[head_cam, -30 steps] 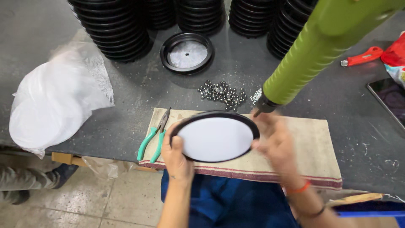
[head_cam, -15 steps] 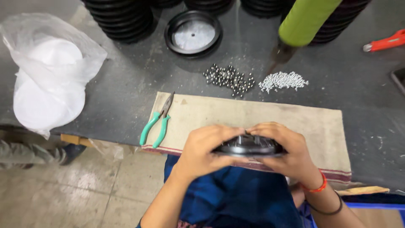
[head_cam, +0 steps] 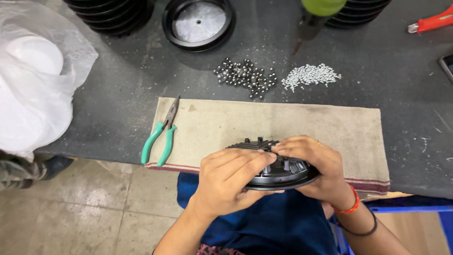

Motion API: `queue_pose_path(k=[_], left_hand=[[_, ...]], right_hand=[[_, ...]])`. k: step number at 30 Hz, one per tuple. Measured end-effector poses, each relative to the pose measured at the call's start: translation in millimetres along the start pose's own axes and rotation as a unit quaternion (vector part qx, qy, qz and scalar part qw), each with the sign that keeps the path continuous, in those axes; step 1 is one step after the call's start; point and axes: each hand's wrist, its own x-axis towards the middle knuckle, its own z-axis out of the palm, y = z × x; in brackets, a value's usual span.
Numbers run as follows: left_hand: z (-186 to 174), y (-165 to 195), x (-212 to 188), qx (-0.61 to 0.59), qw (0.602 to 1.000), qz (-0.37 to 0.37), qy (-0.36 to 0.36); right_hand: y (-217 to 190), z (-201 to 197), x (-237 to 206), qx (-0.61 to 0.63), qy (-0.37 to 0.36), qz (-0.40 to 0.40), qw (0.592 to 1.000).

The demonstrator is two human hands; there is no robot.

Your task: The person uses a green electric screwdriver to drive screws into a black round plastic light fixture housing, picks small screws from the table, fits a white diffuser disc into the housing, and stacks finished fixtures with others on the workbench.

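Observation:
Both my hands grip a round black plastic housing (head_cam: 278, 171) with ribs and posts on its upturned back, held near the table's front edge over my lap. My left hand (head_cam: 229, 182) wraps over its left side with fingers laid across the ribs. My right hand (head_cam: 316, 165) cups its right side, fingers on the rim; an orange band circles that wrist. The housing hovers just above the near edge of a beige cloth mat (head_cam: 283, 125).
Green-handled pliers (head_cam: 160, 134) lie on the mat's left end. A pile of dark steel balls (head_cam: 245, 78) and a heap of small silver screws (head_cam: 309, 75) sit behind the mat. A black round housing (head_cam: 198, 21), stacked black parts (head_cam: 113, 14), a white plastic bag (head_cam: 33, 80), a hanging green tool (head_cam: 314, 14).
A second ago the disc lay white face up on the mat; it has been flipped, ribbed back up, and drawn toward my body. The view tilted downward.

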Motion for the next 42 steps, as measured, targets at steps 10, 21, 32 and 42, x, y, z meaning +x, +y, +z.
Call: queue_pose_path(k=[10,21,32,42], left_hand=[[0.9,1.7,10.0,0.007,0.998,-0.049,-0.027],[9.0,-5.7,9.0,-0.006,0.998,-0.055,0.007],[13.9,-11.0,2.5,0.007,0.999,-0.038,0.025],[3.1,-11.3,6.3,-0.028,0.999,-0.020,-0.020]], right_hand=[[125.8,-58.2,19.4,-0.050,0.043,0.313,0.948],[228.9,-61.4,22.0,-0.297,-0.168,0.306,0.889],[163.0,-60.8,43.3,-0.129,-0.148,0.291,0.936],[-25.3,-58.7,70.2,-0.064,-0.220,-0.111,0.967]])
